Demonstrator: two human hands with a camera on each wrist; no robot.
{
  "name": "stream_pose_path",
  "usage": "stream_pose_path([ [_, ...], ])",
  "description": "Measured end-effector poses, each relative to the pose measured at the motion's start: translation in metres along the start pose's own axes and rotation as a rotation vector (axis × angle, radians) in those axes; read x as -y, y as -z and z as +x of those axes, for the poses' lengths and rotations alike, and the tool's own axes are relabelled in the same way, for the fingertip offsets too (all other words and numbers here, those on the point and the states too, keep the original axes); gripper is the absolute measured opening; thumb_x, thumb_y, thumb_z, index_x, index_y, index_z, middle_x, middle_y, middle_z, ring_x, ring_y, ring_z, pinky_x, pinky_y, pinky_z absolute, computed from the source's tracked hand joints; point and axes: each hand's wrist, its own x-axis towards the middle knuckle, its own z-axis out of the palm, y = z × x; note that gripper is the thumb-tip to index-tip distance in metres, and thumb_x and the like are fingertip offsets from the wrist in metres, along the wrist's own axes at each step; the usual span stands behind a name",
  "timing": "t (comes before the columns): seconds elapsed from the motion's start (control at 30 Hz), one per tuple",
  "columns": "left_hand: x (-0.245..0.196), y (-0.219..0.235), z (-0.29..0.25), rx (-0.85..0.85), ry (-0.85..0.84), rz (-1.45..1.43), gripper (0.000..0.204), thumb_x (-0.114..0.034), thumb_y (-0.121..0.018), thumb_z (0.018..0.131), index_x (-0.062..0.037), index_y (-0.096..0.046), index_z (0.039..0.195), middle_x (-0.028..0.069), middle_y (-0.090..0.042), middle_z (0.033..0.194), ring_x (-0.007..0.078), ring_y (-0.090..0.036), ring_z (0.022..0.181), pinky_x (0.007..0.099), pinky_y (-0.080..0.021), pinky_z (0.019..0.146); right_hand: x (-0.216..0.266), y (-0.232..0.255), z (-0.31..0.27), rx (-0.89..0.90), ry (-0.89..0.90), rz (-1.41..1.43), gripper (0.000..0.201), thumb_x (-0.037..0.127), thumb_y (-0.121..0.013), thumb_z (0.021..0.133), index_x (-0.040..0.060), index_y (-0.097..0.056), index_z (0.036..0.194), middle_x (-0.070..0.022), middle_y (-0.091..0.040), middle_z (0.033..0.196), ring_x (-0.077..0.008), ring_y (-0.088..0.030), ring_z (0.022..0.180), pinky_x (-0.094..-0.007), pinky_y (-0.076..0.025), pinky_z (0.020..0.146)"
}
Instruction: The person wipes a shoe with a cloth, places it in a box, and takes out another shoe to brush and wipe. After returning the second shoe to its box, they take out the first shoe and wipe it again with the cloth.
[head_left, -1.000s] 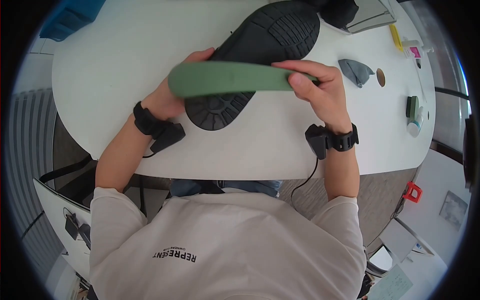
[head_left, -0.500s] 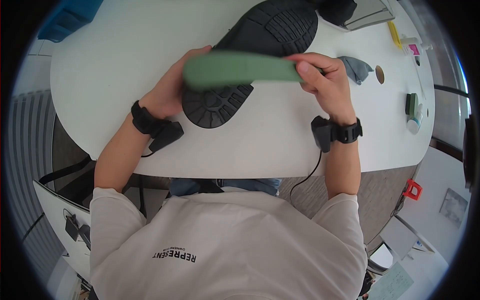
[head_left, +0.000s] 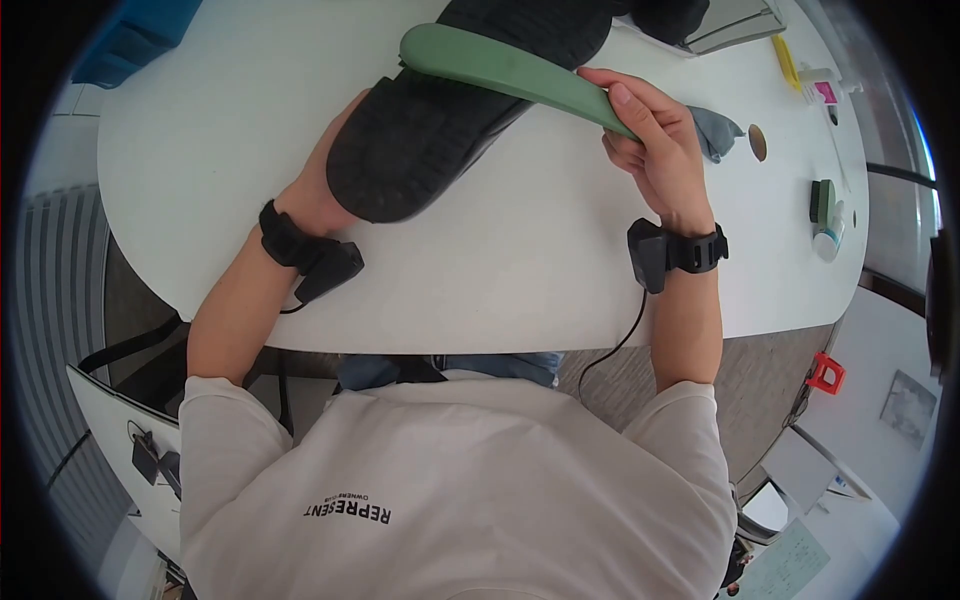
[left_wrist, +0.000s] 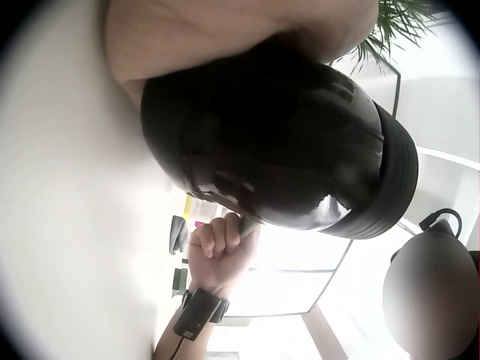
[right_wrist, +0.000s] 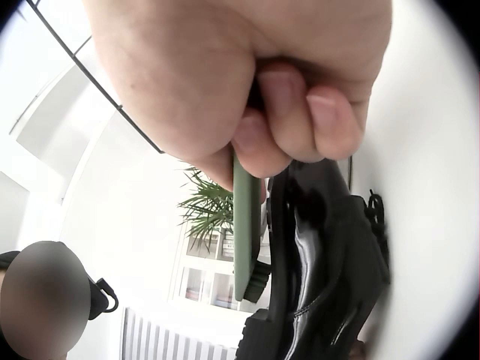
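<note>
A shiny black shoe (head_left: 400,150) lies over the table with its ridged sole facing up. Under and beside its heel end, the left hand (head_left: 318,185) holds it, the fingers mostly hidden by the shoe. The right hand (head_left: 660,150) grips one end of a long green brush (head_left: 510,72), thumb on top. Across the middle of the sole stretches the brush; in the right wrist view its dark bristles (right_wrist: 257,281) face the sole of the shoe (right_wrist: 322,255). Whether the bristles touch the sole I cannot tell.
A blue container (head_left: 135,45) is at the back left. Beyond the right hand are a grey cloth (head_left: 714,133), a hole (head_left: 757,142) in the table, a yellow item (head_left: 785,62), a second green brush (head_left: 825,203) and a white bottle (head_left: 827,242).
The green brush has moved from over the heel towards the middle of the sole and now slants. The shoe's heel has risen and moved away from the body, with the left hand on it.
</note>
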Motion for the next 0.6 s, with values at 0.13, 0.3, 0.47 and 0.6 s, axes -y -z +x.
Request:
stream_pose_path([
  [0.13,0.005,0.011,0.002,-0.177,-0.299,1.115,0.034,-0.021,-0.043,0.101,-0.0039,-0.049,0.13,0.0041,-0.06,0.123,0.016,-0.059,0.109,0.0293,-0.048,0.096,0.001,0.007,0.002,-0.019,0.061,-0.121,0.025,0.019,-0.057,0.096,0.0027,-0.069,0.111,0.0061,-0.052,0.063,-0.0018,-0.026,0.047,-0.0206,-0.019,0.044],
  [0.3,0.005,0.001,-0.006,-0.051,-0.325,0.965,0.037,-0.022,-0.041,0.102,-0.0022,-0.047,0.132,0.0062,-0.057,0.129,0.0175,-0.057,0.115,0.0298,-0.046,0.1,0.003,0.007,0.0,-0.029,0.086,-0.084,0.024,0.018,-0.057,0.095,0.002,-0.069,0.109,0.0063,-0.05,0.061,-0.0017,-0.026,0.047,-0.0208,-0.019,0.044],
  [0.47,0.005,0.015,0.001,-0.17,-0.019,0.123,0.038,-0.022,-0.04,0.102,-0.0021,-0.046,0.133,0.0064,-0.055,0.131,0.0172,-0.056,0.117,0.0301,-0.044,0.102,-0.002,0.002,0.0,-0.094,0.113,-0.051,0.024,0.018,-0.057,0.095,0.001,-0.069,0.107,0.0066,-0.048,0.06,-0.002,-0.026,0.047,-0.021,-0.019,0.044],
  [0.6,0.0,0.014,0.004,-0.145,-0.032,0.219,0.037,-0.02,-0.04,0.102,-0.0026,-0.045,0.134,0.0057,-0.054,0.132,0.0166,-0.055,0.117,0.0299,-0.045,0.102,0.002,0.003,0.005,-0.097,0.134,-0.079,0.025,0.019,-0.057,0.096,0.0006,-0.069,0.106,0.0071,-0.046,0.059,-0.0017,-0.026,0.047,-0.0207,-0.02,0.045],
])
